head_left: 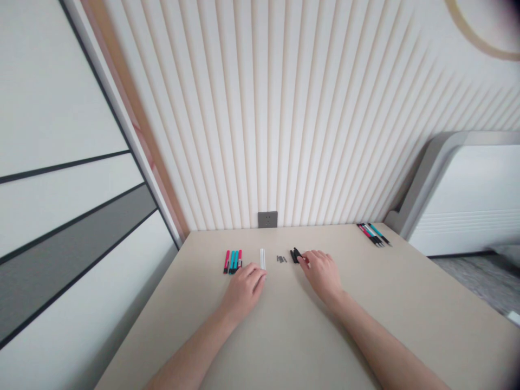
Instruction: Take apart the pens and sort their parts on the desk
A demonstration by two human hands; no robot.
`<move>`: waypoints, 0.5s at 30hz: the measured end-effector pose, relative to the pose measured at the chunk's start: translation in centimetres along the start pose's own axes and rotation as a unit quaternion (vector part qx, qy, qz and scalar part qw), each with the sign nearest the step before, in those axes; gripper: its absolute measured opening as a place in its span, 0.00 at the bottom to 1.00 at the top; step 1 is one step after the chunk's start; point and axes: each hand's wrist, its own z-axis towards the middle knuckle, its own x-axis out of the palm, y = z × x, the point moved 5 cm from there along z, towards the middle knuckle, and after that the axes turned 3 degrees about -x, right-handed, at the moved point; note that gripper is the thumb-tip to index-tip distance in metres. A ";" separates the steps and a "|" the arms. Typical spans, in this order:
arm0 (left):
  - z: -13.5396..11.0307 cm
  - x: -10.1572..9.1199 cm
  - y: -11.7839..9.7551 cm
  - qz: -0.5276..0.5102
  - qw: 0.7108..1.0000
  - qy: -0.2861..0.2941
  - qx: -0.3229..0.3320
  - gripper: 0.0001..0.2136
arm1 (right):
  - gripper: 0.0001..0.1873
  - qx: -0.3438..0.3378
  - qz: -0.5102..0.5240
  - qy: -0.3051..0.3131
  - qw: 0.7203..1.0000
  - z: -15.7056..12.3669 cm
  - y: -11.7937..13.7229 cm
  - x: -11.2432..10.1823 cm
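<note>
Several thin white pen refills (262, 257) lie side by side on the table, pointing toward the wall. My left hand (244, 287) is closed, its thumb and fingertips together at the near end of the refills. My right hand (323, 273) pinches a black pen part (298, 253), tilted beside other black pieces (293, 257). Between the hands lies a loose group of small grey pieces (281, 259), too small to make out. Left of the refills, pink and turquoise pen barrels (233, 260) stand in a row, lying flat; my left fingers are close to them.
At the table's (268, 336) far right corner lie several pens (371, 234) in pink, white and turquoise with black ends. A dark wall socket (267, 219) sits on the ribbed wall behind the table. A cabinet (81, 216) stands left, a pale headboard (463, 189) right.
</note>
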 end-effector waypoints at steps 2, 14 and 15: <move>0.0 0.1 -0.1 0.002 1.000 0.007 0.007 0.09 | 0.14 0.031 -0.028 0.016 0.999 0.3 -1.0 0.1; -0.1 0.4 -0.1 0.014 1.000 0.023 0.003 0.09 | 0.16 0.079 -0.049 0.123 0.988 0.4 -1.7 1.6; -0.1 0.4 -0.1 0.015 1.000 0.025 0.004 0.09 | 0.17 0.080 -0.049 0.127 0.987 0.4 -1.7 1.6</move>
